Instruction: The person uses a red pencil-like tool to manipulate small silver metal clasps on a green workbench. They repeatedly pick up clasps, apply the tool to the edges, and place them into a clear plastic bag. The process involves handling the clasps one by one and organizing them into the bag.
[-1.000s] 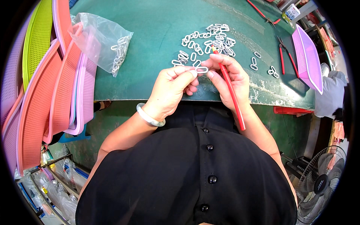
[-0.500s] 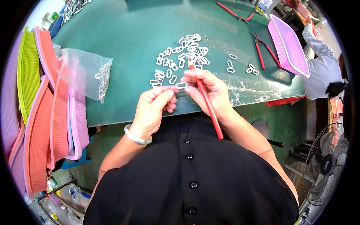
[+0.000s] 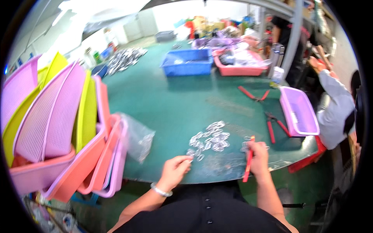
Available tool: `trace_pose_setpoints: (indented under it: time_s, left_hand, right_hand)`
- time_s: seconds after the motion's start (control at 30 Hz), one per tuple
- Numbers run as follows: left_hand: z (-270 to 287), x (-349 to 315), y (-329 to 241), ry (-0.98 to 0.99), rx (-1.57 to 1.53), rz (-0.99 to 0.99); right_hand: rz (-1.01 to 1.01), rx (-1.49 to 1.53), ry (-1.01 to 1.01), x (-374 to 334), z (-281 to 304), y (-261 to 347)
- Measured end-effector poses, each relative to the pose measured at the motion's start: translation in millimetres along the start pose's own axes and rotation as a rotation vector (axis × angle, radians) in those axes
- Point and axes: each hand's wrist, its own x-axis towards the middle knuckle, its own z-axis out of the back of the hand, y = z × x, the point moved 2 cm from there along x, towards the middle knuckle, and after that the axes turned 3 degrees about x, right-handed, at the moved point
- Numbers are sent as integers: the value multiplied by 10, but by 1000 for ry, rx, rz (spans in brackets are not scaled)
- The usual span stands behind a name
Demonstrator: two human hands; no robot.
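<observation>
On the green table lies a loose pile of small silvery oval links (image 3: 217, 138), in front of me. My left hand (image 3: 175, 170) is closed in a pinch at the near left side of the pile; what its fingertips hold is too blurred to make out. My right hand (image 3: 258, 158) is wrapped round a slim red rod (image 3: 248, 165), whose exact kind I cannot tell. That hand sits right of the pile, over a few separate links (image 3: 245, 146), partly hiding them. A clear plastic bag (image 3: 140, 141) with links inside lies left of the pile.
Stacked plastic baskets (image 3: 50, 112) crowd the left. Red-handled pliers (image 3: 254, 95), a second pair of pliers (image 3: 276, 127) and a purple basket (image 3: 299, 112) lie right. Farther back are a blue bin (image 3: 186, 70), a pink tray (image 3: 243, 70) and metal pieces (image 3: 124, 60). A person (image 3: 336, 112) is at right.
The view has tilted up, showing more of the table's far side. My hands have parted: the right, with the red rod, moved right to the separate links, away from the link both were at.
</observation>
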Motion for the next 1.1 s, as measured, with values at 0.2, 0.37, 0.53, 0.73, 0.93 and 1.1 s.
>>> trace_pose_setpoints:
  time_s: [0.2,0.37,0.53,0.73,0.93,1.1]
  left_hand:
    - [-70,0,-306,-169,822,-474]
    - [-84,107,-252,-34,1026,-432]
    - [-142,240,-203,26,1015,-516]
    - [-90,198,-170,-12,845,-588]
    - [-10,127,-212,-76,646,-582]
    - [479,-148,-294,-754,601,-797]
  right_hand:
    - [27,66,9,-56,71,-22]
    - [-48,185,-21,-74,19,80]
    - [-48,276,19,-55,-114,199]
    - [-223,344,270,31,-375,412]
    - [-183,405,419,70,-503,491]
    - [-187,525,323,104,-492,477]
